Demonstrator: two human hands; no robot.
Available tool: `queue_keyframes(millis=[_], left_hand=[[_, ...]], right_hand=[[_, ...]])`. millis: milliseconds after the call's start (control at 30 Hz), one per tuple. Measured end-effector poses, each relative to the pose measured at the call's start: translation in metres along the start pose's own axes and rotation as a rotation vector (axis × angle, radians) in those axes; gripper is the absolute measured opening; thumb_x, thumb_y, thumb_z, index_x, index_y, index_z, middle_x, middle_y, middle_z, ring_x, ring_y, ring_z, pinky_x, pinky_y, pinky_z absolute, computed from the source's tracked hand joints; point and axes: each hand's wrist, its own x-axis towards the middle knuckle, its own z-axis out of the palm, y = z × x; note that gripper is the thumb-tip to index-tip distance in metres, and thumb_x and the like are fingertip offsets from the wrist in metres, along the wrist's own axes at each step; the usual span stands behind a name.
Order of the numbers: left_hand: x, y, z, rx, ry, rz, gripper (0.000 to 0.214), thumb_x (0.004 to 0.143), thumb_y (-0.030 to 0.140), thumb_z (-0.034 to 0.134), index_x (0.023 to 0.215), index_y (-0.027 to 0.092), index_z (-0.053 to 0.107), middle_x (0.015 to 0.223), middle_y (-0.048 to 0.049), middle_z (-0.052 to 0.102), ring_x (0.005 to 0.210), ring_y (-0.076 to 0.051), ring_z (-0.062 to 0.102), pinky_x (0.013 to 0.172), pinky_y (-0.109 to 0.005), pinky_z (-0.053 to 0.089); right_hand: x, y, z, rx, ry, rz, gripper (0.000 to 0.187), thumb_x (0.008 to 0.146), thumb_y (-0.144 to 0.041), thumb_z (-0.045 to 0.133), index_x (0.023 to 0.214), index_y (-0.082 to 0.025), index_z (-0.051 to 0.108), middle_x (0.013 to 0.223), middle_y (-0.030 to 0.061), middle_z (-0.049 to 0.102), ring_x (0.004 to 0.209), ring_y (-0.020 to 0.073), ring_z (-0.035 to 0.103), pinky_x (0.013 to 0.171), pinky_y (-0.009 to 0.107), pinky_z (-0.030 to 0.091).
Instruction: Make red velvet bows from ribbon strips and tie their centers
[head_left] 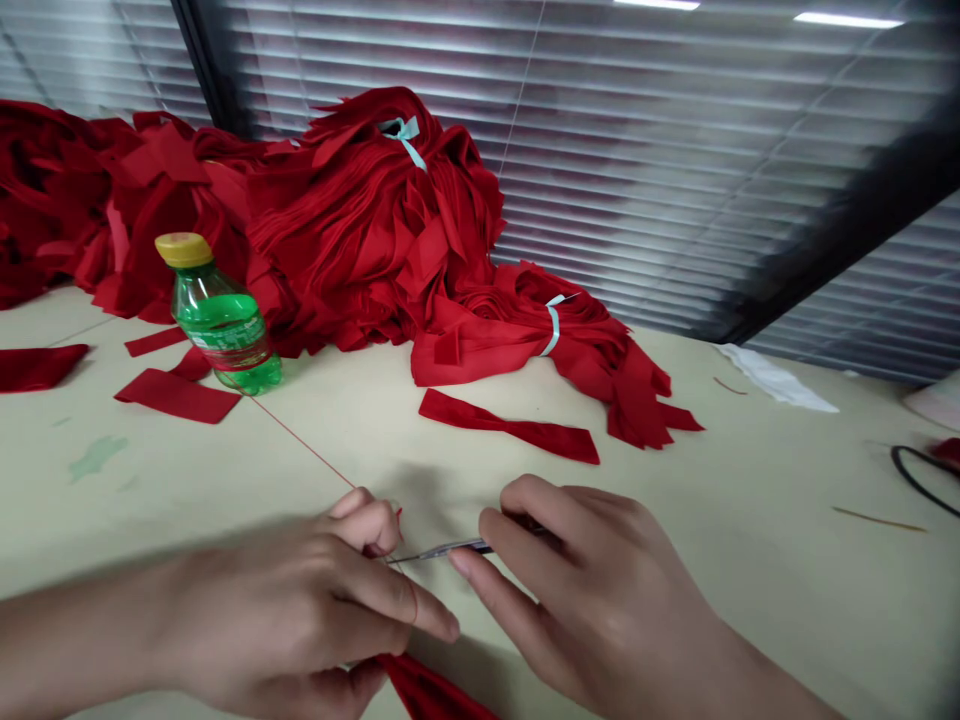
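My left hand (322, 600) is closed on a red fabric piece (431, 690) that pokes out beneath it at the bottom edge. A thin red thread (300, 440) runs from its fingertips up left toward the bottle. My right hand (592, 590) pinches a slim metal tool (442, 548), seemingly small scissors or a needle, whose tip points at the left fingers where the thread ends. Both hands hover low over the pale tabletop (750, 520).
A green plastic bottle (221, 320) with a yellow cap stands at the left. Bundles of red fabric (375, 220) tied with pale bands pile up against the blinds. Loose red strips (510, 428) lie nearby; a white scrap (776, 378) and a black cable (919, 475) sit at the right.
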Motion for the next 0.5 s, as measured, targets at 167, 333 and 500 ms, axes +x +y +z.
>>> queue_keyframes(millis=[167,333,500], left_hand=[[0.001,0.0,-0.002,0.046,-0.03,0.013,0.013,0.084,0.015,0.055,0.091,0.018,0.066,0.11,0.0009,0.068,0.075,-0.015,0.05,0.072,-0.034,0.035],[-0.001,0.002,0.0,0.081,0.013,0.004,0.015,0.081,0.012,0.056,0.088,0.02,0.067,0.099,0.0008,0.071,0.068,-0.015,0.047,0.068,-0.034,0.035],[-0.004,0.002,0.005,0.105,0.055,0.014,0.013,0.081,0.015,0.059,0.09,0.019,0.067,0.097,-0.0013,0.071,0.07,-0.015,0.046,0.068,-0.034,0.034]], right_hand=[[0.0,-0.006,-0.007,-0.115,-0.025,-0.056,0.021,0.087,-0.027,0.05,0.068,-0.019,0.055,0.06,-0.0003,0.051,0.05,0.0135,0.044,0.048,0.031,0.024],[-0.003,-0.017,-0.01,-0.148,-0.089,-0.039,0.02,0.084,-0.017,0.046,0.064,-0.021,0.048,0.06,-0.0019,0.048,0.049,0.0141,0.043,0.048,0.033,0.022],[-0.006,-0.024,-0.013,-0.214,-0.038,0.028,0.021,0.083,-0.019,0.051,0.063,-0.022,0.044,0.056,-0.004,0.044,0.046,0.0141,0.039,0.048,0.033,0.021]])
